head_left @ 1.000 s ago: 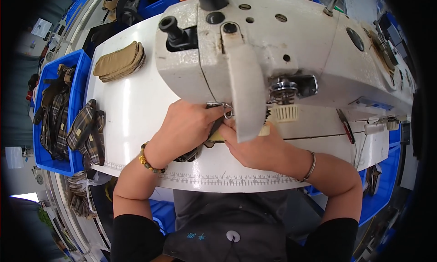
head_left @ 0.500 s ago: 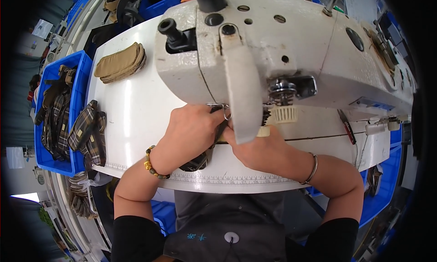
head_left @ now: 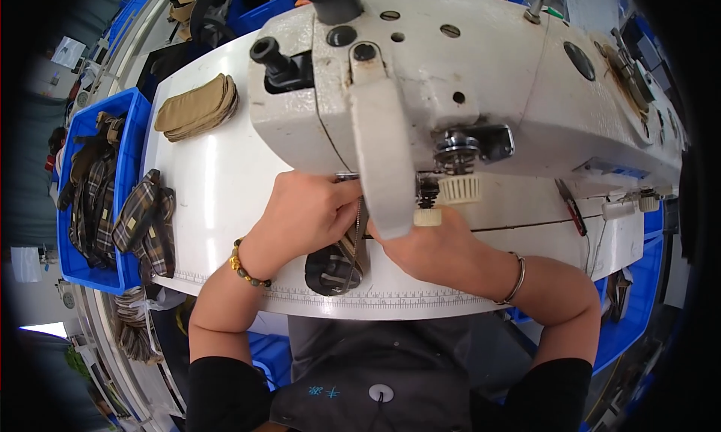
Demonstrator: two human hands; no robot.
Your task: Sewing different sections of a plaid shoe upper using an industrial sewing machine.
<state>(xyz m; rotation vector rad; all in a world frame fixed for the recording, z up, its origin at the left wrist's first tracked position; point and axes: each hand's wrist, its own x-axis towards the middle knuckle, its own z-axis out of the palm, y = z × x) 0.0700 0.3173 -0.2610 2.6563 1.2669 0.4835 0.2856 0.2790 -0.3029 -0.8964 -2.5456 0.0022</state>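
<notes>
Under the white sewing machine head (head_left: 300, 128), my left hand (head_left: 309, 212) pinches the upper end of a plaid fabric piece (head_left: 329, 270) with a zipper-like strip along it. The lower end of this piece lies on the white table, near its printed ruler edge. My right hand (head_left: 439, 244) is bent close to the piece's right side, fingers curled. Its fingertips are partly behind the white lever (head_left: 384, 154) and the cream knob (head_left: 428, 217), so what they hold is hidden. The needle area is also out of sight.
A stack of tan fabric pieces (head_left: 197, 109) lies at the table's far left. Plaid pieces (head_left: 146, 222) lie beside a blue bin (head_left: 135, 282) filled with similar ones. Red-and-black thread snips (head_left: 572, 208) rest right of the machine.
My left hand has shifted slightly left, and more of the plaid fabric piece shows below it. The machine appears slightly farther left in view. My right hand has barely moved.
</notes>
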